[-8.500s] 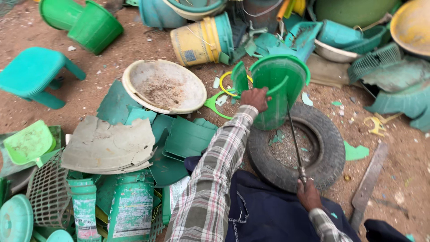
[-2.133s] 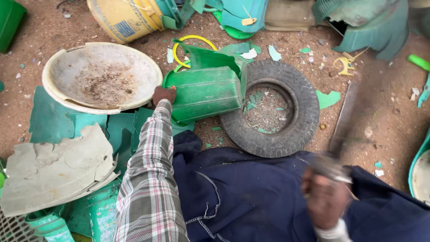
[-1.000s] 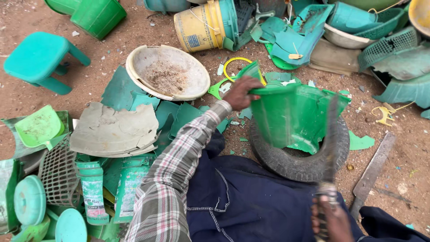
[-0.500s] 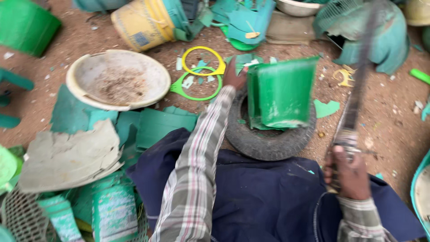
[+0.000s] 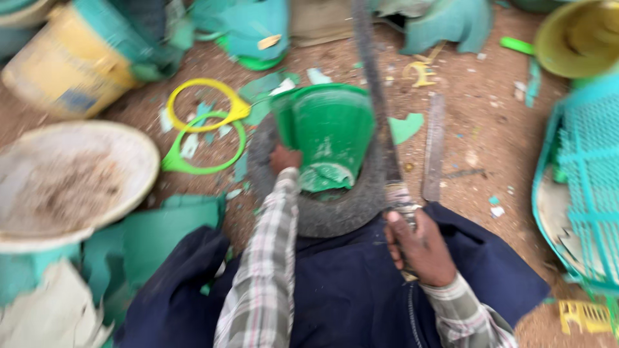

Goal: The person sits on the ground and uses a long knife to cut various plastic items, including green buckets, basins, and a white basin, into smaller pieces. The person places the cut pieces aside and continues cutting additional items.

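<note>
Reddish, gritty dirt strewn with plastic scraps formed the ground. The right hand (image 5: pixel 418 248) was closed around the wrapped handle of a long, dark, flat blade (image 5: pixel 373 96), which rose up and away from the fist, blurred along its length, passing just beside the green bucket (image 5: pixel 327 138). The left hand (image 5: pixel 284 158), at the end of a plaid sleeve, gripped that bucket's edge on its near left side; the bucket was smooth moulded plastic, tapered, broken at the bottom, and lay tipped on a worn black rubber tyre (image 5: pixel 335 206). A flat grey metal strip (image 5: pixel 433 145) lay on the dirt right of the tyre. To the left lay thin yellow (image 5: pixel 200 103) and green (image 5: pixel 203 145) plastic rings, a round, shallow, dusty pale basin (image 5: pixel 71 180) and a yellow bucket (image 5: pixel 71 61) on its side. A teal mesh basket (image 5: pixel 580 180) stood at the right edge.
</note>
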{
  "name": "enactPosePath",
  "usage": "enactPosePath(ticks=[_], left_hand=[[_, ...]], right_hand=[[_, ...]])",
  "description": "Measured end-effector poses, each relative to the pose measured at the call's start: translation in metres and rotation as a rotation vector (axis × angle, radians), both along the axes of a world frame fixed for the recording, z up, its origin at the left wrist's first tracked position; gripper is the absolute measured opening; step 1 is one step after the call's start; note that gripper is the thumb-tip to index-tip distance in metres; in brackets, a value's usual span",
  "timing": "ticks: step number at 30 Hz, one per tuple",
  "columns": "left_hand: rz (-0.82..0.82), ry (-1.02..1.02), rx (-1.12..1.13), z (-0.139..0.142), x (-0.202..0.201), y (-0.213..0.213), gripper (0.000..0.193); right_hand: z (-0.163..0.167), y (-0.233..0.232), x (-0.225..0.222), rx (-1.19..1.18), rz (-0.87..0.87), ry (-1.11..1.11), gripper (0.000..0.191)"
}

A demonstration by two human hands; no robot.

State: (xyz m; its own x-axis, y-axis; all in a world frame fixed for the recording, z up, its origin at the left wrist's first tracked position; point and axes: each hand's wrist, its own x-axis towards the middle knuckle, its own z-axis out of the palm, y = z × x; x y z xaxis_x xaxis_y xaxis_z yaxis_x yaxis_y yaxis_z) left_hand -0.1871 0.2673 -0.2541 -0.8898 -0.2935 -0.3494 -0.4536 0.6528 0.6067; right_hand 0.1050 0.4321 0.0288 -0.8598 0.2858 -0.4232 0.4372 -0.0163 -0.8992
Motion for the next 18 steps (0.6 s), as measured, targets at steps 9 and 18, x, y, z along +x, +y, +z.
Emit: enactPosePath(ticks=[9, 18], left_hand=[[-0.214, 0.534, 0.256, 0.005, 0.032, -0.040, 0.036], [0.229, 0.174, 0.655, 0.053, 0.158, -0.088, 0.032]], right_hand=[[-0.005, 0.014, 0.022, -0.098, -0.037, 0.070, 0.042], [-0.006, 0.025, 0.053, -0.028, -0.190, 0.196, 0.042]])
